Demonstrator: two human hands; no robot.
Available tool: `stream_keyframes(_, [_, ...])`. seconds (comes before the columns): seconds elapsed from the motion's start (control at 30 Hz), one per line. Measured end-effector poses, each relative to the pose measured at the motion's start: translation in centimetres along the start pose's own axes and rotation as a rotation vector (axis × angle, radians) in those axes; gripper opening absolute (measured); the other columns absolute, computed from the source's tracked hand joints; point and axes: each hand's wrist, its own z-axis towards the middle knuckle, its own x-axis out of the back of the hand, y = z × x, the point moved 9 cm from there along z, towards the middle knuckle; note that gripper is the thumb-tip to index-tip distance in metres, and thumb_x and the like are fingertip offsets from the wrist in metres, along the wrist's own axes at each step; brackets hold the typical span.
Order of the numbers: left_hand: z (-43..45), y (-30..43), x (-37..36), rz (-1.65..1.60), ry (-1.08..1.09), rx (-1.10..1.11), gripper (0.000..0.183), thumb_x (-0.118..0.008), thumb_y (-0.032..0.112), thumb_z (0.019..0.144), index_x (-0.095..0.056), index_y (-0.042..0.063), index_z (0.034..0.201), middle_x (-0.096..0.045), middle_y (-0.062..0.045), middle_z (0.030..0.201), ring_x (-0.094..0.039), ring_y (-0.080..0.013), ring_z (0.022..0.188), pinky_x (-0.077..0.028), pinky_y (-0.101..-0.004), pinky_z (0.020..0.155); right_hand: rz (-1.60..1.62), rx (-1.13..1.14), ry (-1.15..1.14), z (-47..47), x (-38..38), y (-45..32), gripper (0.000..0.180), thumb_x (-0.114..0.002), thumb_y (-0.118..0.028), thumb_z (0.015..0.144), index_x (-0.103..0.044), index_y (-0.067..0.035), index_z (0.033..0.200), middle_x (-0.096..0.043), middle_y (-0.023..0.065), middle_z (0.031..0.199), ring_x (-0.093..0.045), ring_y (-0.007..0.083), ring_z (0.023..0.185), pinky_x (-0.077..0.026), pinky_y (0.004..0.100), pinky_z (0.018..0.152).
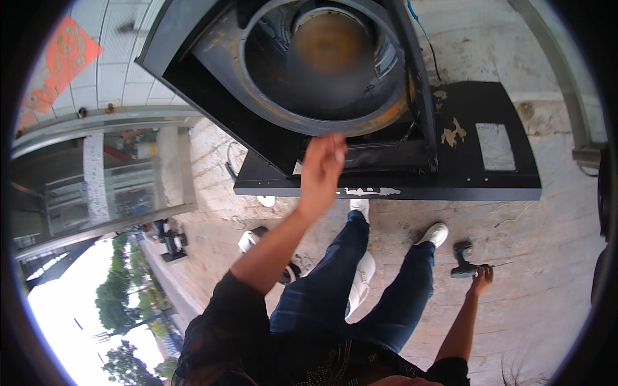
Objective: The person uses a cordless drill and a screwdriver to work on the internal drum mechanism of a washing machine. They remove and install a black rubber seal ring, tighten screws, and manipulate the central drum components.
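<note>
A black metal appliance housing, which looks like a range hood (483, 101), lies before me. Its round blower ring (270, 118) is grey with rust-brown stains, and a blurred round part sits inside the opening. My left hand (324, 166) is at the ring's lower edge, fingers bent and close together; whether they pinch anything cannot be made out. Low on the right, my right hand (483, 280) is closed round a slim tool with a thin shaft (502, 264), apparently a screwdriver. Just left of that hand is a cordless drill (463, 261), its battery end near the fingers.
A white stool (362, 277) shows between my legs. A white object (248, 240) and a round white disc (266, 200) are on the concrete floor at left. A glass-fronted metal cabinet (135, 178) stands far left. A dark cable (431, 48) runs behind the housing.
</note>
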Motion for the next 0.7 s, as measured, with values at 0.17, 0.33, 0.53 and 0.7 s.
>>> stream_keyframes(0.17, [13.6, -1.9, -0.3, -0.437, 0.001, 0.502, 0.035, -0.042, 0.033, 0.097, -0.057, 0.002, 0.102, -0.056, -0.004, 0.087, -0.058, -0.0147, 0.077, -0.048, -0.0279, 0.063, -0.039, 0.613, -0.061, -16.8, -7.2, -26.5, 0.046, -0.054, -0.013, 0.090, -0.040, -0.001, 0.133, -0.051, 0.0124, 0.128, -0.056, 0.0204, 0.103, -0.044, 0.0305, 0.087])
stream_keyframes(0.33, [20.9, -10.0, -3.4, -0.741, -0.215, 0.951, 0.032, -0.040, 0.038, 0.098, -0.052, 0.009, 0.107, -0.062, -0.010, 0.084, -0.060, -0.0206, 0.076, -0.050, -0.0333, 0.063, 0.015, 1.050, -0.386, -29.6, -22.0, -46.0, 0.050, -0.056, -0.011, 0.089, -0.040, 0.000, 0.134, -0.047, 0.0142, 0.132, -0.049, 0.0227, 0.117, -0.039, 0.0338, 0.096])
stream_keyframes(0.53, [21.8, -11.0, -4.5, -0.855, -0.134, 0.892, 0.023, -0.035, 0.024, 0.099, -0.048, 0.011, 0.087, -0.049, -0.003, 0.064, -0.037, -0.0116, 0.044, -0.030, -0.0252, 0.038, -0.057, 1.406, -0.362, -35.8, -36.1, -58.6, 0.051, -0.060, -0.018, 0.088, -0.042, -0.001, 0.132, -0.050, 0.0179, 0.128, -0.051, 0.0284, 0.116, -0.041, 0.0361, 0.094])
stream_keyframes(0.7, [21.7, -11.8, -5.8, -0.847, -0.021, 0.845, 0.022, -0.036, 0.021, 0.097, -0.050, 0.009, 0.086, -0.045, -0.003, 0.060, -0.031, -0.0134, 0.040, -0.026, -0.0266, 0.036, -0.143, 1.528, 0.026, -35.0, -38.4, -59.5, 0.042, -0.054, -0.029, 0.092, -0.046, -0.002, 0.123, -0.064, 0.0183, 0.091, -0.063, 0.0351, 0.078, -0.049, 0.0374, 0.069])
